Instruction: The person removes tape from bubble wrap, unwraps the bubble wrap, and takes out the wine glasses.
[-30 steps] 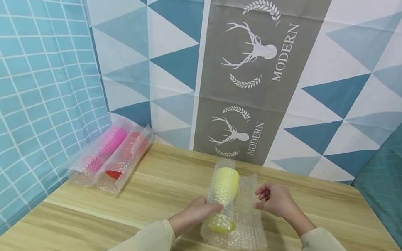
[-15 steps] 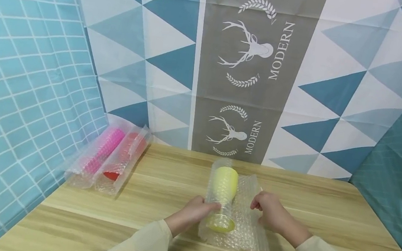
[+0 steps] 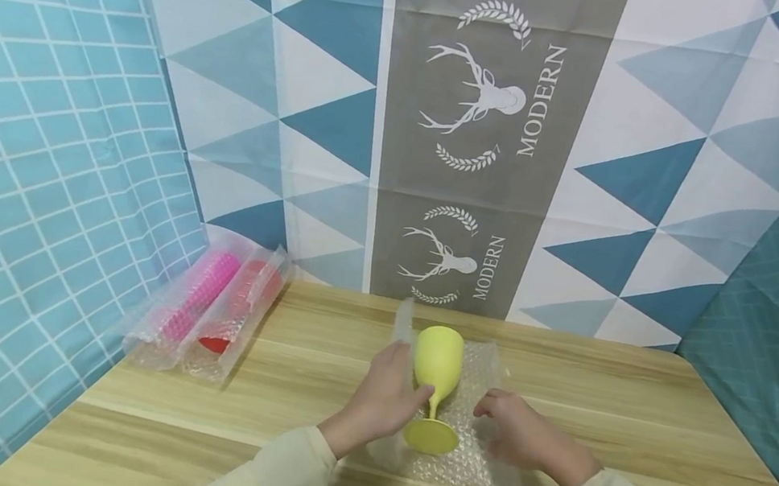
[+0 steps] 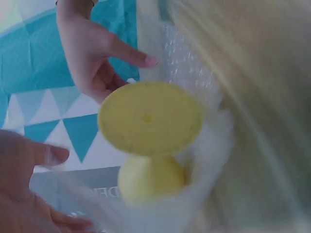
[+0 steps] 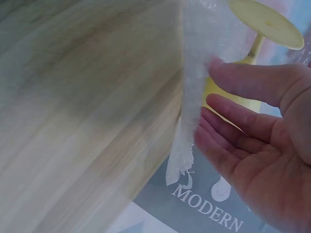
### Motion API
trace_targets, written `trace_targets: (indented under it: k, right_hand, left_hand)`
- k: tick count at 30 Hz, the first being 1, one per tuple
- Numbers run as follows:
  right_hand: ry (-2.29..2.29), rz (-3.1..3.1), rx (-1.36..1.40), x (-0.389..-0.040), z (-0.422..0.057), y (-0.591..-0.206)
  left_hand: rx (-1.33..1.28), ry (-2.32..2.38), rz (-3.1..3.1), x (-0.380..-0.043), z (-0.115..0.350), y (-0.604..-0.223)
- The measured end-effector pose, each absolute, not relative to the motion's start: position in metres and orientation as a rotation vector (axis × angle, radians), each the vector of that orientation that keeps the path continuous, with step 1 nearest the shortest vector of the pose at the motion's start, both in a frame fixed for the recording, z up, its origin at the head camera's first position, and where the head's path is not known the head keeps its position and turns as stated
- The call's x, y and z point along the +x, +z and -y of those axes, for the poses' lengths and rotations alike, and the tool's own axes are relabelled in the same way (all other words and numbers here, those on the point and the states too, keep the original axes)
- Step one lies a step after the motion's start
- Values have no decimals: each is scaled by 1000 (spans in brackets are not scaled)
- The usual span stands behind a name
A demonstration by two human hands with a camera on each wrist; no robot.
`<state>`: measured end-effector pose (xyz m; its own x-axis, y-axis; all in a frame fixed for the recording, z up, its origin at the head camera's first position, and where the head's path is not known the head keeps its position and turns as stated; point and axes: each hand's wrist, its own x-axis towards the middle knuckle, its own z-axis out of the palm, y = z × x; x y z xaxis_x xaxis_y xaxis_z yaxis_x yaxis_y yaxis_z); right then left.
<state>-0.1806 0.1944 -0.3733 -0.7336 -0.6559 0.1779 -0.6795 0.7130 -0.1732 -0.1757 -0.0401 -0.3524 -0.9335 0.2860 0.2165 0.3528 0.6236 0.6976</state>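
A yellow goblet lies on a sheet of bubble wrap, its round foot toward the person. Along the goblet's left side my left hand touches the raised left flap of the wrap, thumb near the stem. In the left wrist view, the thumb and fingers of that hand are spread apart. At the wrap's right side is my right hand, slightly blurred. Seen from the right wrist, this hand's fingers are loosely bent beside the wrap's edge, with a gap under the thumb.
At the table's back left lie two bubble-wrapped objects, one pink and one red. A patterned cloth hangs behind the wooden table, and a blue checked cloth along the left side.
The left flap of wrap has been folded back off the goblet, so the goblet now shows uncovered. My left hand has moved up along the flap; my right hand has come slightly left and down.
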Motion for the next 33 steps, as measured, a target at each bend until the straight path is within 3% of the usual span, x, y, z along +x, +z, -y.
trace_targets:
  k: [13, 25, 33]
  right_hand:
    - [396, 2844, 1143, -182, -206, -388]
    - [388, 2874, 1082, -182, -204, -385]
    - [379, 2915, 1046, -182, -203, -385]
  left_hand:
    - [-1004, -384, 2768, -179, 58, -346]
    - [-1009, -103, 2776, -182, 107, -344]
    - [-1190, 168, 2621, -191, 142, -353]
